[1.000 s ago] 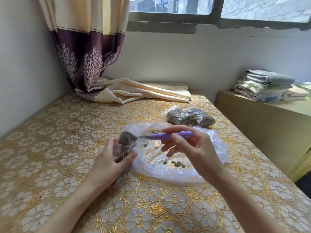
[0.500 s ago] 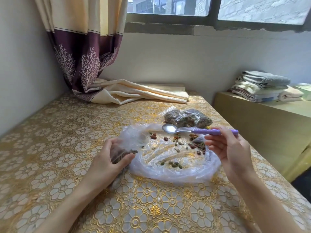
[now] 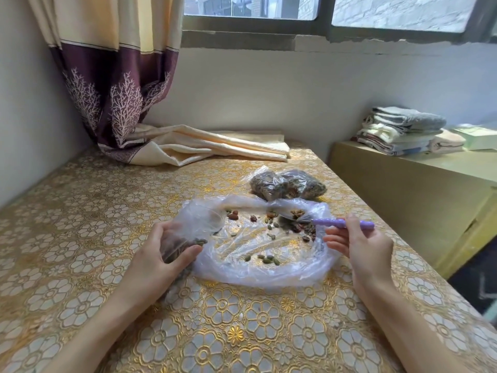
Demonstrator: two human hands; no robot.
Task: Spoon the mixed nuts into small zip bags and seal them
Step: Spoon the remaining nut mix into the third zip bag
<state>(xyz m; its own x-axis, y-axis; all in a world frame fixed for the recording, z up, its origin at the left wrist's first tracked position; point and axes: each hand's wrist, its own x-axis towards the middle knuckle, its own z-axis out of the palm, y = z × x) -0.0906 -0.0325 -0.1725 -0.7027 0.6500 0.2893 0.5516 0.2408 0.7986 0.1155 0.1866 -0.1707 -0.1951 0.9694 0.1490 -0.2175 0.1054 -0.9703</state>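
- A spill looks the likeliest slip: the spoon point(image 3: 326, 220) carries a small heap in its bowl, and tipping it on the way over to the small zip bag point(image 3: 183, 244) at 9 o'clock would scatter nuts onto the table point(image 3: 80, 265).
- The zip bag's mouth may sag shut, since the left hand point(image 3: 164, 250) alone grips it, fingers curled round the soft plastic.
- The right hand point(image 3: 360, 244) pinches the purple handle near its end, so the grip gives little leverage and the bowl could roll.
- The mixed nuts point(image 3: 271, 227) lie thinly scattered inside a large, crumpled clear bag point(image 3: 258, 270) at the table's centre: brown, reddish and green pieces, thickest toward 2 o'clock beside the spoon.
- Two filled bags point(image 3: 287, 184) rest at 1 o'clock, just beyond the big bag.
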